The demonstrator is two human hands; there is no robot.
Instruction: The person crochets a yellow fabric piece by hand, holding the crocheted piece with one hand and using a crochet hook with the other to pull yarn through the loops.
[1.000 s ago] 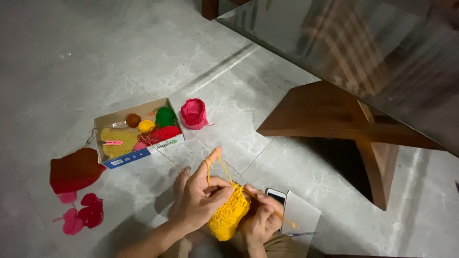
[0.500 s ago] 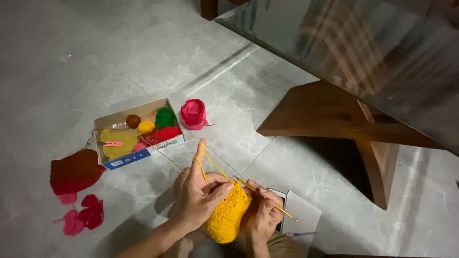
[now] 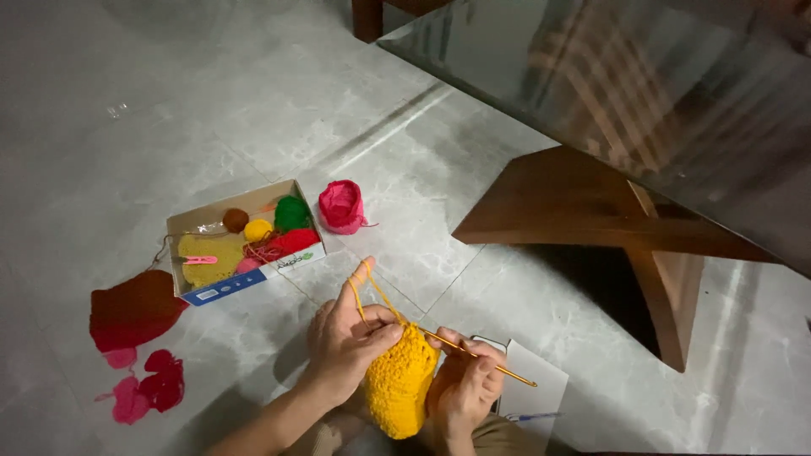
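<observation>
Yellow crocheted piece of yarn (image 3: 399, 382) hangs between your two hands, low in view over the grey floor. Your left hand (image 3: 345, 344) pinches its upper edge, forefinger raised with the yellow strand (image 3: 370, 291) looped over it. Your right hand (image 3: 465, 388) is closed on the thin yellow crochet hook (image 3: 478, 358), whose long axis runs from the work rightward and slightly down. Farther left sits an open cardboard box of yarn balls (image 3: 241, 241).
</observation>
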